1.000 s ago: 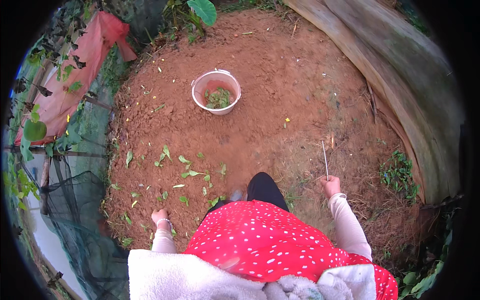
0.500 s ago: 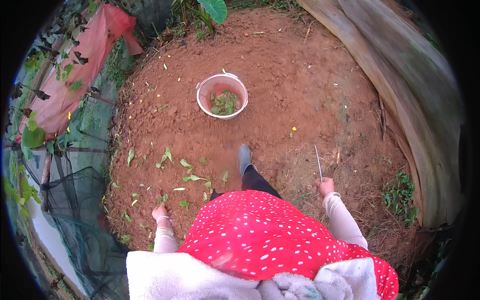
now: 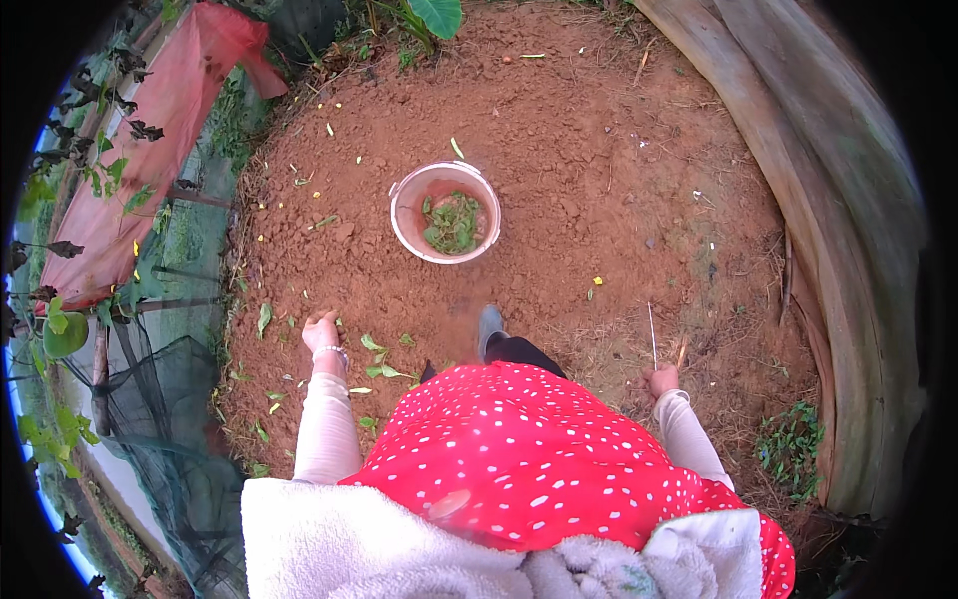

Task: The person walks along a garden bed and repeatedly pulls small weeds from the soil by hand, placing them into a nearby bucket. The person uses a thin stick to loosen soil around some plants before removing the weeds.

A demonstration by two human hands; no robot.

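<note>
1. On red soil, the person is walking toward the bucket [image 3: 445,212], one shoe [image 3: 489,327] stepping forward just short of it.
2. Right hand [image 3: 663,380] is clenching around a thin stick [image 3: 652,336] that is pointing up and away from the body; the grip itself is too small to read finely.
3. Left hand [image 3: 320,330] is hanging at the side, fingers loosely curled, seemingly grasping nothing; I cannot tell for sure, since the palm is facing away.
4. Bucket is standing upright on the soil ahead, well apart from both hands, holding green cuttings [image 3: 453,222] at the bottom.
5. Step, as I judge it: an approach, with nothing being picked or dropped yet. Loose leaves [image 3: 377,357] are lying on the ground near the left hand.
6. Next move is likely calling for bending or crouching, since both hands are sitting far above the ground and short of the bucket.
7. Hidden: the red dotted garment [image 3: 519,459] and white towel [image 3: 349,544] are covering the torso, the other foot and the ground just below. Stick tip is faint against the soil. Netting [image 3: 150,399] at the left is cut off by the fisheye rim.
</note>
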